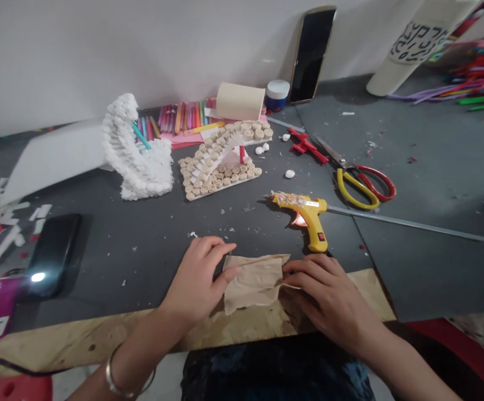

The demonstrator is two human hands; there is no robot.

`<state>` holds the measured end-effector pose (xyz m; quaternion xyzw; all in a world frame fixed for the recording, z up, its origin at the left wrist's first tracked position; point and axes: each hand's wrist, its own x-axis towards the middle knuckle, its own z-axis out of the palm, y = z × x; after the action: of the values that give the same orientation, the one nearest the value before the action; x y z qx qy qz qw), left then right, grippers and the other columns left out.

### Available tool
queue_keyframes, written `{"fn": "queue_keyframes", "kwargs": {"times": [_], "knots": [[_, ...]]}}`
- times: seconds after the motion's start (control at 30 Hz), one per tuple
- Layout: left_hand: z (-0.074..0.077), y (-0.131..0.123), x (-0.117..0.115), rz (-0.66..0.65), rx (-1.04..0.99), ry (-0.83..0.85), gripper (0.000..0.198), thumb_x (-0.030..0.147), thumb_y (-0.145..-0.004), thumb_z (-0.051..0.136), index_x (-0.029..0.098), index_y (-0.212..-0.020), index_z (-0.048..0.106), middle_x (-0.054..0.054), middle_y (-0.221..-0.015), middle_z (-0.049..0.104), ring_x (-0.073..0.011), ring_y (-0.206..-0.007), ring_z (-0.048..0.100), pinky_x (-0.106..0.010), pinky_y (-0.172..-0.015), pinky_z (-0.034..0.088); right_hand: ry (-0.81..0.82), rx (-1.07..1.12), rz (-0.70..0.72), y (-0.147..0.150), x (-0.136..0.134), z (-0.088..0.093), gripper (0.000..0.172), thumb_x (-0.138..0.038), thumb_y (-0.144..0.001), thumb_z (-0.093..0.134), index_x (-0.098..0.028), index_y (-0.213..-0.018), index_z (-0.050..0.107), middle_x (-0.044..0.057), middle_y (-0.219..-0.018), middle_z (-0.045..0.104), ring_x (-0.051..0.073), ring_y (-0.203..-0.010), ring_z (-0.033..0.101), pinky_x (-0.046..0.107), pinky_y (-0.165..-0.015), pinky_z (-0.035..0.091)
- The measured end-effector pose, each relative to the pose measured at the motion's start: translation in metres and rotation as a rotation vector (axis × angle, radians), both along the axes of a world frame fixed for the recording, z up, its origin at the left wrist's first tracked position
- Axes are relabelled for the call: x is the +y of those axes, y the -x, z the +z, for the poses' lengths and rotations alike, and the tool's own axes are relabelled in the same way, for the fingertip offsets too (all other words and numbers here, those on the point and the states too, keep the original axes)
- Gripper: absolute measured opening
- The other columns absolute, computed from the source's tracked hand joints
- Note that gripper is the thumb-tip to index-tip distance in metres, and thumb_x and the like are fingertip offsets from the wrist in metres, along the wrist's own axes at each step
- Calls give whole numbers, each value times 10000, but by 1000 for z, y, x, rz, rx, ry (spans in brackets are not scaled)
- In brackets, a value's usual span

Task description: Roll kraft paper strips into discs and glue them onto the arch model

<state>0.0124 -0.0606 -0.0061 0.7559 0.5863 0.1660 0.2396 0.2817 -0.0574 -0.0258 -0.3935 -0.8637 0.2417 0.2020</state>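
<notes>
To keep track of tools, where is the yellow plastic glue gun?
In the head view, the yellow plastic glue gun lies right of centre, just beyond the right hand and left of the red-and-yellow-handled metal scissors.

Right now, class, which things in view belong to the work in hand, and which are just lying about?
Probably part of the job:
tan sheet, touched by left hand and right hand
yellow glue gun, nearby
tan coil-covered model, similar in colour

Probably just lying about:
lit phone, lying flat
leaning phone, against the wall
white scraps, far left
</notes>
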Motion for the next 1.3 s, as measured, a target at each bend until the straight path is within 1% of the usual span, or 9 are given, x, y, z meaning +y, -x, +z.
{"fn": "queue_keyframes", "kwargs": {"times": [0.13, 0.23, 0.43, 0.53, 0.6, 0.67, 0.8, 1.07, 1.3], "knots": [[4, -12, 21, -109, 21, 93, 111, 309, -891, 608, 201, -866, 617, -54, -1017, 616, -227, -980, 540, -371, -844, 437, -25, 14, 0, 1, -1, 2, 175, -99, -918, 519, -228, -955, 632, 9, -1084, 688, 231, -970, 489, 375, -863, 344], [11, -11, 28, -59, 92, 155, 179, 295, -913, 568, 204, -760, 561, 0, -805, 620, -186, -781, 555, -349, -750, 410, -25, 16, 2, 0, -2, 3, 192, -93, -918, 517, -230, -973, 639, 3, -1098, 691, 230, -984, 490, 368, -872, 340], [17, 11, 8, 179, 265, -143, 157, 297, -944, 507, 203, -1003, 619, -52, -885, 669, -236, -844, 599, -383, -749, 395, -15, -8, -7, -2, -2, 2, 173, -124, -922, 524, -235, -957, 652, 1, -1105, 693, 237, -990, 495, 371, -876, 335], [12, 12, -19, -87, 5, -226, 366, 505, -901, 562, 207, -1110, 592, -80, -1062, 673, -248, -1014, 579, -381, -864, 431, -14, -13, -10, -1, -1, 1, 181, -129, -924, 516, -241, -954, 655, 1, -1096, 696, 240, -980, 500, 378, -870, 334], [6, 6, -35, -227, 7, -228, 595, 600, -803, 644, 190, -1224, 548, -97, -1163, 657, -269, -1079, 546, -409, -948, 398, -21, -15, -12, -1, -1, 0, 178, -137, -919, 526, -245, -969, 659, 5, -1094, 697, 243, -978, 503, 382, -862, 335], [-1, -1, -44, -258, 14, -179, 496, 500, -841, 657, 192, -1216, 556, -90, -1172, 655, -257, -1090, 540, -391, -940, 395, -35, -7, -16, 0, -2, -1, 172, -133, -905, 543, -242, -970, 660, 13, -1088, 698, 244, -976, 509, 385, -855, 338], [-9, -12, -42, -171, -72, -93, 109, 223, -963, 506, 219, -976, 614, -33, -1042, 685, -202, -1002, 562, -348, -861, 393, -44, 71, -31, 0, -2, -3, 229, -53, -859, 542, -239, -941, 648, 4, -1087, 703, 231, -973, 518, 384, -862, 340], [-11, -15, -38, 9, -99, -101, 108, 231, -944, 554, 225, -872, 633, 0, -885, 671, -189, -903, 547, -337, -791, 365, 98, 109, -61, 7, 2, -2, 69, -208, -951, 551, -234, -965, 614, 3, -936, 702, 203, -891, 533, 357, -822, 357], [-17, -13, -34, 213, 65, -90, 311, 304, -911, 601, 177, -634, 538, -20, -833, 623, -201, -835, 525, -366, -750, 325, -13, -47, -167, 10, 3, -5, 329, -316, -985, 480, -202, -679, 440, 15, -674, 530, 194, -725, 463, 331, -709, 330]]}}
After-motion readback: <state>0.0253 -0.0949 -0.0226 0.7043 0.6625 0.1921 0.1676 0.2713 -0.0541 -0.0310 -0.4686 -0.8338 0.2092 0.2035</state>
